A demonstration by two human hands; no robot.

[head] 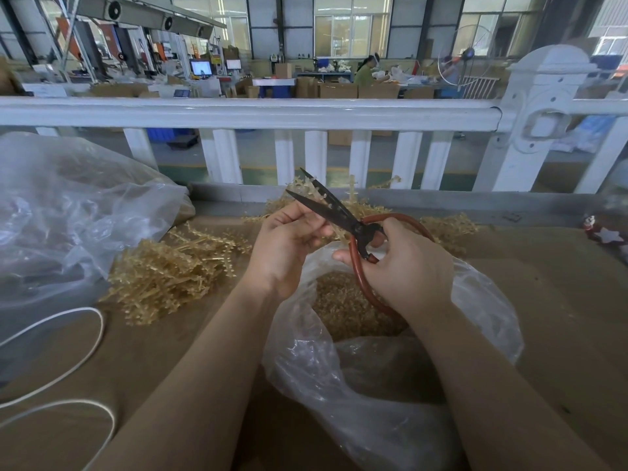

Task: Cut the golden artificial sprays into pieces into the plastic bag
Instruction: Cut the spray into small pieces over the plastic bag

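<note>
My left hand (289, 248) pinches a thin golden spray (306, 185) whose tip pokes up between the parted dark blades of the scissors (334, 212). My right hand (404, 266) grips the scissors' red loop handles. Both hands hover above the open clear plastic bag (373, 385), which holds a heap of cut golden pieces (343, 307). A pile of uncut golden sprays (170, 270) lies on the brown table to the left, and more golden sprays (448, 226) lie behind the hands.
A large crumpled clear bag (74, 212) fills the left side. A white cord (68, 351) loops over the table's near left. A white railing (272, 113) runs along the far edge. A small red ornament with a white star (605, 232) sits at the right.
</note>
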